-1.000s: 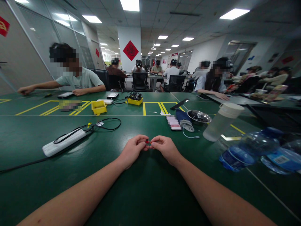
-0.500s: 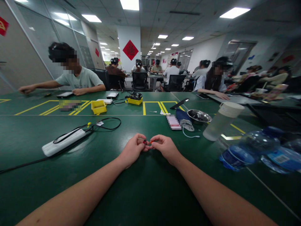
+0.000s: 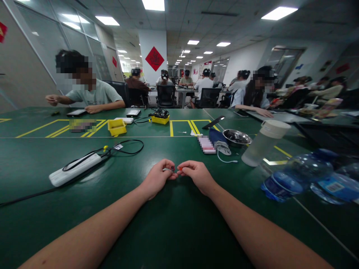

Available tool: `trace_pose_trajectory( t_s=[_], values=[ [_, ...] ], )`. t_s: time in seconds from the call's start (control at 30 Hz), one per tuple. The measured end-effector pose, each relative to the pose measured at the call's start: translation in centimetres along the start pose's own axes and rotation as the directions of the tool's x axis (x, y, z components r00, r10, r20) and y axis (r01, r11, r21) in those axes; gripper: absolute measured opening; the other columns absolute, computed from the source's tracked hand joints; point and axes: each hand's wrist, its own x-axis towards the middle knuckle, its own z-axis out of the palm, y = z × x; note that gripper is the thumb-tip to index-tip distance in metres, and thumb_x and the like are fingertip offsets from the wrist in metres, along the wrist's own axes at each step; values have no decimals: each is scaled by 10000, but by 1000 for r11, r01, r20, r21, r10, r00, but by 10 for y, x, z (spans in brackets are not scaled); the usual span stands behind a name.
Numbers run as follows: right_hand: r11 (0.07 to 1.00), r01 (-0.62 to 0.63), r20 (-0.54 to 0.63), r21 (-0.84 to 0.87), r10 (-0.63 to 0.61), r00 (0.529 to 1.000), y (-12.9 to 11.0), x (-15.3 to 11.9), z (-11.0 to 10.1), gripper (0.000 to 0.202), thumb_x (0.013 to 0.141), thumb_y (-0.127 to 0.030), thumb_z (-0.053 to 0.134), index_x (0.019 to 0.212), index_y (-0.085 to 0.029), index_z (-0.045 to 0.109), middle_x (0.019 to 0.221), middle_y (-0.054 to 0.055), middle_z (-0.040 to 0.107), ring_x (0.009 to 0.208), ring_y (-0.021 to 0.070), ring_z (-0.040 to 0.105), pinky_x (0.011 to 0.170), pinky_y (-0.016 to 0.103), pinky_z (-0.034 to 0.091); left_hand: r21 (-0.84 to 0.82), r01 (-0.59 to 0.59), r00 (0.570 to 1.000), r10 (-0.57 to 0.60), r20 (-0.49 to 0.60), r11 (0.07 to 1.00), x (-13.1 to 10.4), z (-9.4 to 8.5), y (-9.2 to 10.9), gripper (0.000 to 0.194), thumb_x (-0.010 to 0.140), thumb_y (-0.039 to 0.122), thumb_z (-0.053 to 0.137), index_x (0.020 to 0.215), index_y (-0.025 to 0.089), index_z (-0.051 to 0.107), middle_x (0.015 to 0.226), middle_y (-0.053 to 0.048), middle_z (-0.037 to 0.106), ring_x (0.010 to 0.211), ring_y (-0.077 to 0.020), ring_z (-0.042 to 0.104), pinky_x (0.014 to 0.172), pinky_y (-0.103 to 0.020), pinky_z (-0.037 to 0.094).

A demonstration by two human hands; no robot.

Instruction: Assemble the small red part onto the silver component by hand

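Observation:
My left hand (image 3: 159, 176) is closed, thumb and fingers pinching a small dark-and-red piece (image 3: 172, 169) whose kind is too small to make out. Close beside it, my right hand (image 3: 194, 174) pinches a tiny orange-red piece (image 3: 180, 169) between thumb and forefinger. The fingertips of both hands almost meet just above the green table (image 3: 179, 224). Most of each piece is hidden by the fingers.
To the left lies a white power strip (image 3: 75, 170) with a black cable. Ahead are a yellow bin (image 3: 117, 127) and a metal bowl (image 3: 237, 137). On the right stand a frosted bottle (image 3: 260, 144) and blue water bottles (image 3: 297, 173). A person (image 3: 86, 89) sits opposite.
My two hands have moved slightly apart at the fingertips, and the piece in my left hand appears turned. The person opposite has drawn one hand in and up.

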Motion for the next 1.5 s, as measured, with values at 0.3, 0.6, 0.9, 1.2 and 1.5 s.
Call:
trace_pose_trajectory(
  t_s=[0.3, 0.6, 0.9, 1.2, 1.5],
  values=[
    [1000, 15, 24, -5, -15, 1000, 0, -1, 0, 172, 732, -244, 651, 854, -133, 700, 789, 62, 723, 744, 191, 698, 723, 325, 530, 16, 13, 1000, -13, 2, 1000, -3, 4, 7, 199, 776, 123, 605, 971, 147, 573, 850, -51, 662, 734, -122, 664, 700, -250, 530],
    [999, 35, 47, -30, -33, 998, -1, -2, 0, 183, 731, -236, 640, 870, -134, 701, 770, 51, 717, 703, 169, 682, 696, 311, 515, 88, -20, 1000, 21, -13, 996, -3, 3, 5, 200, 769, 118, 603, 965, 153, 576, 866, -48, 653, 758, -142, 678, 681, -255, 524],
    [999, 32, 69, 15, -33, 997, 2, -2, -1, 185, 728, -242, 661, 879, -138, 678, 713, 28, 692, 613, 136, 639, 618, 277, 501, 113, -53, 999, 51, 19, 992, -5, 4, 6, 184, 773, 190, 635, 944, 165, 573, 852, -35, 646, 732, -140, 664, 661, -259, 514],
    [998, 34, 65, -47, -31, 997, -1, -3, -1, 208, 702, -253, 705, 876, -146, 666, 724, 21, 686, 603, 138, 629, 624, 278, 484, 129, -42, 999, 45, -21, 991, -5, 2, 9, 216, 729, 190, 641, 939, 171, 595, 806, -15, 653, 683, -121, 623, 634, -233, 473],
    [999, 53, 36, -7, -53, 998, 2, -2, -2, 185, 705, -255, 697, 856, -150, 679, 812, 54, 723, 771, 186, 684, 761, 330, 510, 60, -14, 1000, 13, 12, 998, -5, 4, 10, 233, 734, 155, 615, 964, 163, 581, 849, -39, 669, 733, -140, 654, 721, -280, 506]
  ],
)
